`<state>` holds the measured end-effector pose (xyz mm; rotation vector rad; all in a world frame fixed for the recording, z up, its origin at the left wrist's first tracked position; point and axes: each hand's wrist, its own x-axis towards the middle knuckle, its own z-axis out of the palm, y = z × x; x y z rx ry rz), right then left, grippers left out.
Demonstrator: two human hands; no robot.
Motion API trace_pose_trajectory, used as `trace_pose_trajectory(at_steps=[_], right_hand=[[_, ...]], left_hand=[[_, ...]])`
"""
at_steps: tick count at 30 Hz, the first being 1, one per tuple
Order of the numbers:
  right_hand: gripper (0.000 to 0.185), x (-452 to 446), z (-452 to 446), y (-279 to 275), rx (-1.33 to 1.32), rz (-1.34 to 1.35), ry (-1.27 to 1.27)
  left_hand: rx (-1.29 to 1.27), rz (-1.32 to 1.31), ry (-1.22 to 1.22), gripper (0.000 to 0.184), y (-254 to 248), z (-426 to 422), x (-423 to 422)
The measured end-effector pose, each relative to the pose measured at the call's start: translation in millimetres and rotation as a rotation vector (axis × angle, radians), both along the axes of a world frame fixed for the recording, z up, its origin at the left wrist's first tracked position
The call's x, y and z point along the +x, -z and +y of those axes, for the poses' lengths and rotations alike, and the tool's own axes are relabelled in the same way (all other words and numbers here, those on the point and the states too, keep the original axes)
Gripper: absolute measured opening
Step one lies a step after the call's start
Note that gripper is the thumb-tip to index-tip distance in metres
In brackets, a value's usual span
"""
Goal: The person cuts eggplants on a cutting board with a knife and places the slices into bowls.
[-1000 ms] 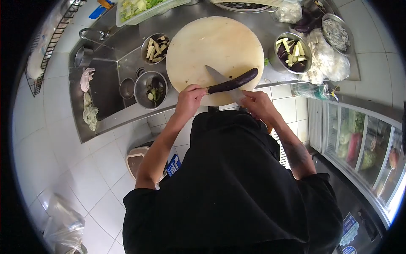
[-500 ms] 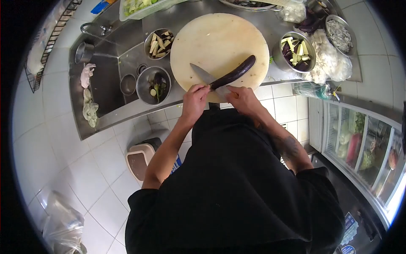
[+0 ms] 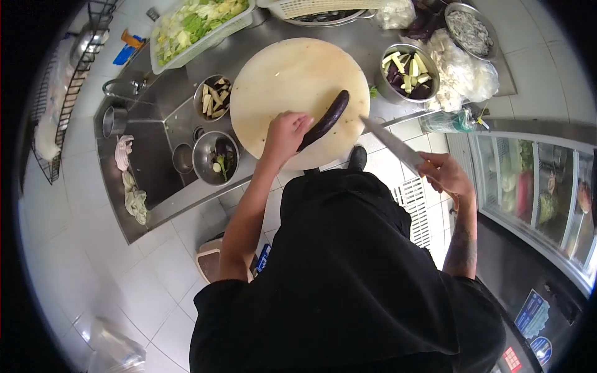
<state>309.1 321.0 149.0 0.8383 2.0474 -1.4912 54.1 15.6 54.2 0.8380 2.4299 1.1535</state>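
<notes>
A dark purple eggplant [image 3: 329, 118] lies slantwise on a round cutting board [image 3: 273, 68]. My left hand [image 3: 285, 135] is beside its lower left end, fingers stretched towards it over the board; whether they touch it is hard to tell. In my right hand [image 3: 446, 173], off the board to the right, is a kitchen knife [image 3: 393, 145] gripped by its handle, blade pointing up and left. To the left, a metal bowl [image 3: 200, 147] holds eggplant tops and scraps, and a smaller pot [image 3: 203, 87] holds cut eggplant sticks. Right of the board, another pot [image 3: 387, 92] contains eggplant pieces.
A steel sink [image 3: 149, 143] is at left, below a faucet [image 3: 127, 87]. Behind stand a basket of chopped greens [image 3: 186, 55] and a bowl of greyish strips [image 3: 469, 31]. A plastic bag of pale food [image 3: 460, 78] sits at right, above a glass-fronted fridge [image 3: 528, 193].
The knife has left the eggplant and swung right with my right hand. My left hand has let go of the eggplant's stem end. The view has shifted.
</notes>
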Motion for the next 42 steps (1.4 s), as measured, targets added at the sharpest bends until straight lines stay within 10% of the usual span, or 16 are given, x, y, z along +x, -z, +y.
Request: trace_pose_trajectory(at_steps=[8, 11, 42], right_hand=[[0.051, -14.8, -30.8, -2.4, 0.160, 0.098, 0.269], [0.054, -6.8, -21.5, 18.0, 0.282, 0.164, 0.124], [0.051, -34.2, 43.9, 25.2, 0.338, 0.370, -0.290]], left_hand=[[0.062, -0.304, 0.160, 0.031, 9.7, 63.9, 27.3], [0.126, 0.271, 0.281, 0.030, 12.0, 65.6, 40.6], [0.163, 0.505, 0.428, 0.024, 19.3, 65.7, 30.9]])
